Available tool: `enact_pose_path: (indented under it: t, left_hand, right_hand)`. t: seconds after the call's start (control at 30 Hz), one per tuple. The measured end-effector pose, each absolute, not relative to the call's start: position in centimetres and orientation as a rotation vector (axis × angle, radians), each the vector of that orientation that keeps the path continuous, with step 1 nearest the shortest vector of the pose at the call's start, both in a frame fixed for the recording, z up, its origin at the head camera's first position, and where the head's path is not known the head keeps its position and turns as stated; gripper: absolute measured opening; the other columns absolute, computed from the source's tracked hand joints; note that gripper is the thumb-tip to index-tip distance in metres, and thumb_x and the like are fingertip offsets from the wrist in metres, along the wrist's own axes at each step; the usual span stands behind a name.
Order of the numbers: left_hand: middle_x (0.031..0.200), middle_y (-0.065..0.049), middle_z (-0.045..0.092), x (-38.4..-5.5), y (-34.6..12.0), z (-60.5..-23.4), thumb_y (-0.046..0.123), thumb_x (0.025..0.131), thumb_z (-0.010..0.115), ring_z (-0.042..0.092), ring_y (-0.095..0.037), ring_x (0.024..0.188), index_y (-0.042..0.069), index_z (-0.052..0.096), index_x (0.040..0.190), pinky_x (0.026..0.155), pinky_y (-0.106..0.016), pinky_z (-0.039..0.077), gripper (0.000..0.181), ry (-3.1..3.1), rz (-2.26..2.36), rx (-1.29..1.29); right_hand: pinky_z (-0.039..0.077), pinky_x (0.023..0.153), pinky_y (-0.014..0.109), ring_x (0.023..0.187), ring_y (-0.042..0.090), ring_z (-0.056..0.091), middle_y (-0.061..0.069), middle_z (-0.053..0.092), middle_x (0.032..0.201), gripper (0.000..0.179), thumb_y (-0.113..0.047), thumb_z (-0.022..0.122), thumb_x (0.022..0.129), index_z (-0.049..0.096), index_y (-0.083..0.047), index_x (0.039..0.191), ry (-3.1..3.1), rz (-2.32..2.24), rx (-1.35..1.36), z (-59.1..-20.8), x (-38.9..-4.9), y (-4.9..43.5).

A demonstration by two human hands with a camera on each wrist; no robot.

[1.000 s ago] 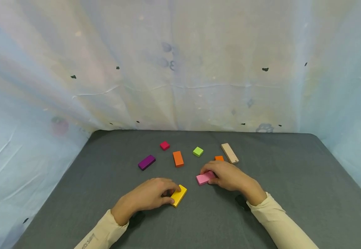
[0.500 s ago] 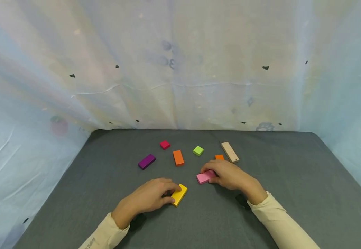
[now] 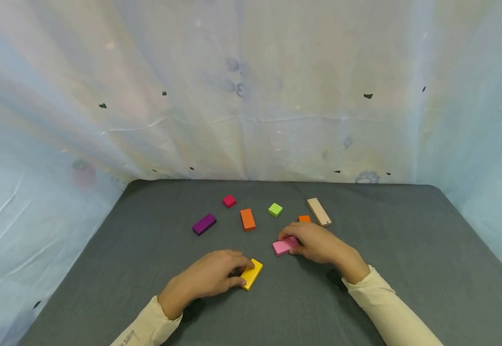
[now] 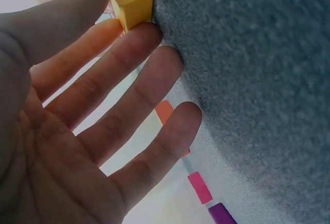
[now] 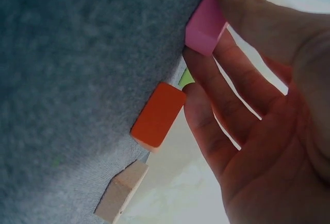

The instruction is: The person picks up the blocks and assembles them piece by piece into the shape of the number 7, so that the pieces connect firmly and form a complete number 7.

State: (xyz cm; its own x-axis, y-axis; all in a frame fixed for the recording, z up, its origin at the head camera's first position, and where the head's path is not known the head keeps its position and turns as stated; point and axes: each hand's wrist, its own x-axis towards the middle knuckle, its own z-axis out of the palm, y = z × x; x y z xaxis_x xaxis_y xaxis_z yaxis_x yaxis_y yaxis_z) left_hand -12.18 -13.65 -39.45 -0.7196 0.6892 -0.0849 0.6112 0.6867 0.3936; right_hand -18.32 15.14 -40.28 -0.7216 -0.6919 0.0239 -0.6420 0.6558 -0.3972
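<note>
Across the lower frame spreads a gray table point(image 3: 117, 259). At lower center, the left hand point(image 3: 209, 275) pinches a yellow block point(image 3: 253, 275); right of center, the right hand point(image 3: 316, 242) pinches a pink block point(image 3: 283, 246). Above lie a wooden block point(image 3: 319, 212), a purple block point(image 3: 204, 224), two orange blocks point(image 3: 247, 219), a red block point(image 3: 229, 201) and a green block point(image 3: 275, 209).

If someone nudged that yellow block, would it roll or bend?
The yellow block would probably slide rather than roll, since its faces look flat. It seems stiff, too: its edges look straight while the left hand pinches it.
</note>
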Motion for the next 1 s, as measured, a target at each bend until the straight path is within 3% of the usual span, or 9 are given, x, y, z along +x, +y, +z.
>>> enact_pose_path:
  t: [0.23,0.57,0.8,1.0]
  left_hand:
    - [0.112,0.012,0.067,-11.78,-13.45,-39.58,0.029,0.090,0.074,0.058,-0.002,0.096,0.024,0.069,0.120,0.087,-0.030,0.053,0.030,2.669,0.540,1.003]
    - [0.099,0.015,0.065,-11.55,-13.78,-39.84,0.029,0.089,0.076,0.056,0.000,0.088,0.023,0.070,0.117,0.080,-0.027,0.051,0.030,2.670,0.528,0.977]
    - [0.114,0.014,0.069,-11.62,-13.60,-39.76,0.030,0.089,0.075,0.061,-0.002,0.099,0.024,0.071,0.119,0.090,-0.033,0.054,0.031,2.676,0.506,0.979]
    - [0.098,0.014,0.067,-12.07,-13.34,-39.62,0.029,0.087,0.077,0.057,-0.001,0.086,0.022,0.072,0.119,0.080,-0.027,0.052,0.033,2.694,0.528,0.940]
  right_hand:
    - [0.052,0.088,0.035,0.097,0.012,0.060,-0.004,0.068,0.110,0.027,-0.013,0.076,0.088,0.069,-0.019,0.113,2.737,-0.555,-1.121,-40.26,-18.27,15.30]
    - [0.052,0.088,0.033,0.096,0.012,0.060,-0.003,0.067,0.109,0.027,-0.012,0.076,0.088,0.069,-0.017,0.113,2.706,-0.605,-1.148,-40.81,-18.23,14.95]
    - [0.052,0.087,0.034,0.096,0.012,0.060,-0.004,0.068,0.110,0.028,-0.012,0.077,0.087,0.069,-0.017,0.113,2.742,-0.589,-1.144,-40.82,-17.99,15.02]
    - [0.053,0.089,0.036,0.099,0.012,0.063,-0.004,0.069,0.113,0.029,-0.014,0.076,0.088,0.071,-0.017,0.116,2.771,-0.526,-1.167,-40.31,-18.20,15.08]
